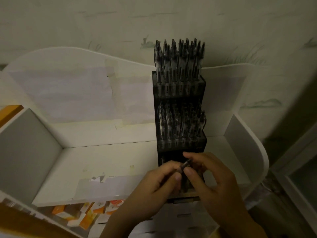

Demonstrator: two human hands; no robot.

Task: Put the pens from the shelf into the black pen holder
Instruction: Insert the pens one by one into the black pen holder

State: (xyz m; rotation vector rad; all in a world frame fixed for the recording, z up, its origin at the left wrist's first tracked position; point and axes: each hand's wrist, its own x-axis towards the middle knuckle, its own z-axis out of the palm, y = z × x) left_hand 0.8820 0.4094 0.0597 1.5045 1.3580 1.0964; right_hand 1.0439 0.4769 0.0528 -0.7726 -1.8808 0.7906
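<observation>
Head view: a black tiered pen holder stands on a white shelf, right of its middle, against the shelf's back panel. Its far tier is packed with upright pens, and its middle tier holds another cluster. Over the near tier, both hands meet. The left hand and the right hand have their fingers curled, each pinching one dark pen between thumb and fingertips, its end pointing far-right. Below the shelf's near edge, at the left, lie orange and white boxes.
</observation>
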